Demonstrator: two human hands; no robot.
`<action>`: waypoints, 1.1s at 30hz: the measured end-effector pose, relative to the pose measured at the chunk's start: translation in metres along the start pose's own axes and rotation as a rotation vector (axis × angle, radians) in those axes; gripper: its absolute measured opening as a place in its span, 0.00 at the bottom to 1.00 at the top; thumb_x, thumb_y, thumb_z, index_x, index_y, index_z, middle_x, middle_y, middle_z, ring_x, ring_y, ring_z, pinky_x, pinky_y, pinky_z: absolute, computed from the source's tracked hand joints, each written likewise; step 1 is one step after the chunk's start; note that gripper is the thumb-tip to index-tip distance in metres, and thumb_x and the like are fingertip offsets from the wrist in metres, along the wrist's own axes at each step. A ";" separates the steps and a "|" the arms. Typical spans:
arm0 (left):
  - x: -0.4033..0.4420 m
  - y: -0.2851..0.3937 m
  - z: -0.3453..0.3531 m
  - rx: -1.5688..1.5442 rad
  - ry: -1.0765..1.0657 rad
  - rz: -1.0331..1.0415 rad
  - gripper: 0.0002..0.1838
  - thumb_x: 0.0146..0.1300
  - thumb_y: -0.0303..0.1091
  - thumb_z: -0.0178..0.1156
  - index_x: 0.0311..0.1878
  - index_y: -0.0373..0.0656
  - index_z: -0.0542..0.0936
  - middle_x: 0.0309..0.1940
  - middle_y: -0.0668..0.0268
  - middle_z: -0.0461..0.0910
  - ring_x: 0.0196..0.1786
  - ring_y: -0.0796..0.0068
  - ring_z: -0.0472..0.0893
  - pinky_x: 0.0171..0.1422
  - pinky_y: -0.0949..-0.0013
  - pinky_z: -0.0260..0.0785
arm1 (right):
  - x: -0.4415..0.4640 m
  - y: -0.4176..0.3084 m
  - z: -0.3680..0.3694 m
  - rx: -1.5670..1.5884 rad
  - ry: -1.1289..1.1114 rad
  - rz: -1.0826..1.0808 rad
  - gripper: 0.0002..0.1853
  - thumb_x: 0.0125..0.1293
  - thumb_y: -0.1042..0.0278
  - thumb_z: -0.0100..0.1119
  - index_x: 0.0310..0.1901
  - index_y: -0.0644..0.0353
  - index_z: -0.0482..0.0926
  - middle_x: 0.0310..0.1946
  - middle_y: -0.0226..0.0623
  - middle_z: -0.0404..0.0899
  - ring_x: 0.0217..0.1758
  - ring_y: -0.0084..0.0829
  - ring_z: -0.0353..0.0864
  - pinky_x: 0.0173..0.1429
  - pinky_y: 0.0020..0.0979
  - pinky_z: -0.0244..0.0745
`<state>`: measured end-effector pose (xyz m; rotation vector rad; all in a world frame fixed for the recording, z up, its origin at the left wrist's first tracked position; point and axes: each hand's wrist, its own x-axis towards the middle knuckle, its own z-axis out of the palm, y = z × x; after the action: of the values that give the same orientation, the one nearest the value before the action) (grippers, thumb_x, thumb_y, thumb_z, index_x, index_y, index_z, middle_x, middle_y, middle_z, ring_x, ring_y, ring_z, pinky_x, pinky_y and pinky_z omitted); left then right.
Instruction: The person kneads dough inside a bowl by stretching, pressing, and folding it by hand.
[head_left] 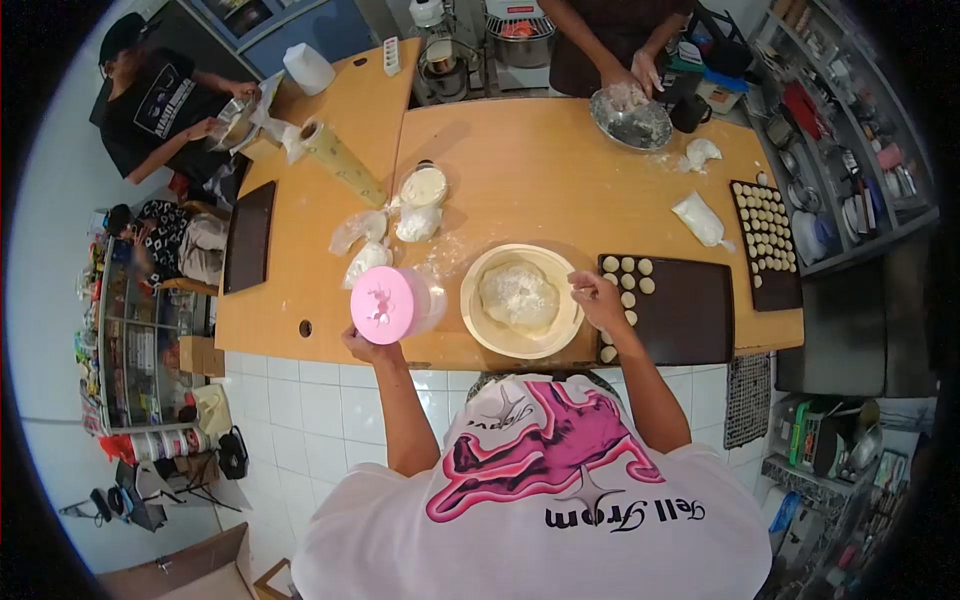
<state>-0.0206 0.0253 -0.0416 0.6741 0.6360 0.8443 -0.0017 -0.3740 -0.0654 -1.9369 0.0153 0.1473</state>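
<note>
My left hand grips a clear plastic jar with a pink lid; the lid has a dark, irregular mark or hole in its middle. To the right of the jar stands a cream bowl holding pale dough dusted with white flour. My right hand is at the bowl's right rim, its fingers bent together; whether anything is pinched in them is too small to tell. Beside that hand lies a dark baking tray with small round dough pieces along its left side.
Behind the jar are flour bags and a tub of white powder. A filled tray lies at the far right. Across the table a co-worker's hands work over a metal bowl. Another person stands at the left.
</note>
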 end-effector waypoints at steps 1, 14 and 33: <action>-0.002 0.002 -0.005 -0.012 0.047 0.001 0.03 0.59 0.23 0.49 0.33 0.33 0.66 0.36 0.56 0.72 0.36 0.61 0.78 0.43 0.58 0.80 | 0.005 -0.004 0.002 -0.033 -0.006 0.007 0.19 0.54 0.74 0.61 0.50 0.59 0.78 0.43 0.36 0.82 0.45 0.28 0.80 0.43 0.29 0.75; 0.015 -0.025 -0.047 -0.057 0.207 -0.141 0.14 0.60 0.37 0.47 0.22 0.48 0.58 0.20 0.72 0.59 0.27 0.72 0.70 0.36 0.63 0.69 | 0.058 0.010 0.063 -0.555 -0.332 -0.196 0.36 0.56 0.60 0.60 0.65 0.63 0.61 0.66 0.54 0.60 0.69 0.51 0.57 0.72 0.42 0.52; -0.083 0.004 0.011 0.831 -0.894 0.688 0.06 0.58 0.25 0.57 0.38 0.35 0.73 0.37 0.54 0.76 0.41 0.58 0.75 0.49 0.59 0.67 | 0.091 -0.041 0.116 -0.846 -0.509 -0.480 0.33 0.53 0.48 0.62 0.55 0.63 0.69 0.52 0.52 0.71 0.59 0.47 0.68 0.67 0.45 0.56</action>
<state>-0.0566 -0.0448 -0.0127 1.9563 -0.1321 0.7633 0.0809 -0.2460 -0.0787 -2.6064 -0.9786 0.3596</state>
